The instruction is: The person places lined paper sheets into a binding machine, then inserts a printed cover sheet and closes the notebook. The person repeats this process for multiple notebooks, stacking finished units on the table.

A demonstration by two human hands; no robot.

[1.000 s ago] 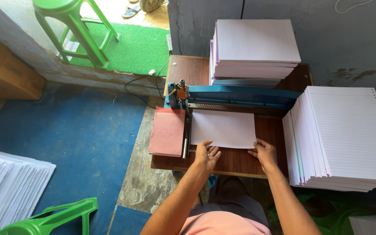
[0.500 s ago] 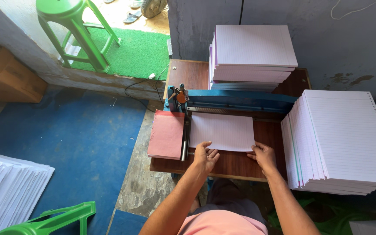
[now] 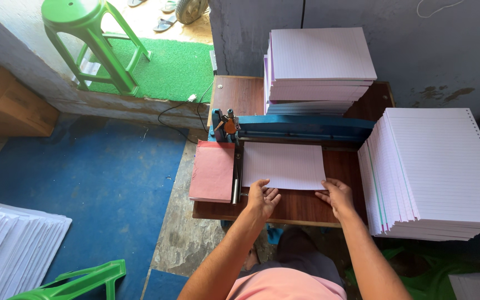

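Your left hand point(image 3: 263, 197) and right hand point(image 3: 335, 195) sit at the near edge of the ruled sheets point(image 3: 283, 165), fingers spread flat and pressing on the paper — nothing gripped, nothing clenched. The sheets lie on the wooden table point(image 3: 306, 206), far edge tucked under the blue machine bar point(image 3: 301, 128), left edge against the metal guide rail point(image 3: 235, 178). Keep both palms even so the batch goes in square; if one hand leads, I'd judge the sheets could skew against that rail. Fingertips low and well back from the bar. The pink pad point(image 3: 212, 170) sits just left of the rail, a tall ruled stack point(image 3: 318, 64) behind the machine, and another fanned stack point(image 3: 434, 169) by your right arm — mind your elbow there.
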